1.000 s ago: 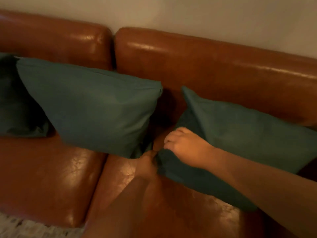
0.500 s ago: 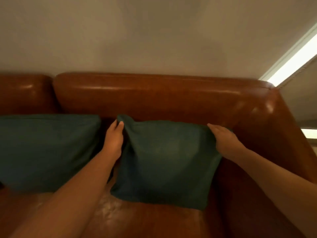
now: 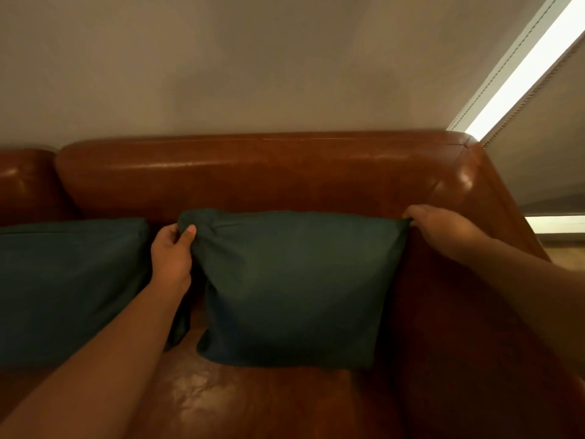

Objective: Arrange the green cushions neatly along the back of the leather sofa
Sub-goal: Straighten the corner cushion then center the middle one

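- The right cushion (image 3: 291,286) stands upright on the sofa (image 3: 253,175) seat, leaning on the backrest near the sofa's right end, just beside the armrest.
- The left hand (image 3: 171,258) pinches its top left corner; the thumb lies on the front, the other fingers (image 3: 169,237) curl behind the bunched fabric.
- The right hand (image 3: 443,231) grips the top right corner; its fingertips are hidden behind the fabric.
- The left cushion (image 3: 69,289) leans on the backrest towards the sofa's left; the picture's edge cuts it off and the left forearm covers its lower right corner.
- Dim light blurs the fabric detail.
- A bright window strip (image 3: 525,61) shows at upper right.
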Available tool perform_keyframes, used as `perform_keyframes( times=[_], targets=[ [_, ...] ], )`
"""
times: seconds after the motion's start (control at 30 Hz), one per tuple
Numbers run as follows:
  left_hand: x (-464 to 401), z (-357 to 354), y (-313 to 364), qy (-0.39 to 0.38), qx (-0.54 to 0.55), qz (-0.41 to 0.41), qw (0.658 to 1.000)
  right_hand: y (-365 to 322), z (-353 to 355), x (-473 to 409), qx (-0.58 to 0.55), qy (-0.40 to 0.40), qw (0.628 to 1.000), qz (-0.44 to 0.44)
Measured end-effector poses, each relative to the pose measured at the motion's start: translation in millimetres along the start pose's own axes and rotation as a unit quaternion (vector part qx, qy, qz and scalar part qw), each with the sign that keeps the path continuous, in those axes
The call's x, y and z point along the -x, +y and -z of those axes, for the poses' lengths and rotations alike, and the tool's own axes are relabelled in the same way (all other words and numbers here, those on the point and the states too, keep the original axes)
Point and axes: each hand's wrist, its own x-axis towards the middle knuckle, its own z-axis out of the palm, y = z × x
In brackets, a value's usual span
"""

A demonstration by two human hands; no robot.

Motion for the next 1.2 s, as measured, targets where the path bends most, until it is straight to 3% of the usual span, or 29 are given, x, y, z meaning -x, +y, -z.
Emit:
perform_keyframes(
  times=[0.1,0.2,0.33,0.4,0.5,0.6,0.7,0.77,0.87,0.97,1.07,1.13,1.2],
  targets=[
    [10,-4,-2,-0.008,-0.027,-0.050,0.998,19,9,-3,-0.024,0.079,0.996,0.020],
    [16,-5,-5,-0.019,-0.038,-0.044,0.998,24,2,-5,-0.140,0.048,0.989,-0.004],
    [14,9,7,-0.068,-0.056,-0.048,0.995,20,4,-8,-0.396,-0.017,0.906,-0.152],
    [14,14,18,-0.098,-0.146,-0.122,0.977,19,6,-11,-0.388,-0.035,0.904,-0.175],
    [9,19,28,-0.126,-0.318,-0.205,0.917,11,4,-16,-0.333,-0.027,0.925,-0.179],
    [-1,23,32,-0.133,-0.375,-0.238,0.886,2,3,-21,-0.254,0.019,0.952,-0.167],
    [-9,22,31,-0.137,-0.409,-0.272,0.860,1,-4,-23,-0.275,0.048,0.942,-0.189],
    [-10,22,27,-0.123,-0.400,-0.256,0.871,3,-9,-19,-0.378,0.076,0.893,-0.233],
    [-7,24,17,-0.093,-0.315,-0.199,0.923,2,-21,-15,-0.480,0.083,0.824,-0.288],
    [2,21,17,-0.091,-0.224,-0.145,0.959,0,-33,-13,-0.528,0.106,0.788,-0.298],
    [12,25,21,-0.110,-0.069,-0.041,0.991,6,-30,1,-0.653,0.077,0.701,-0.276],
    [15,33,18,-0.137,-0.002,0.014,0.990,13,-27,15,-0.690,0.004,0.689,-0.221],
    [17,38,13,-0.148,0.010,0.023,0.989,19,-29,25,-0.690,-0.039,0.703,-0.169]
  ],
)
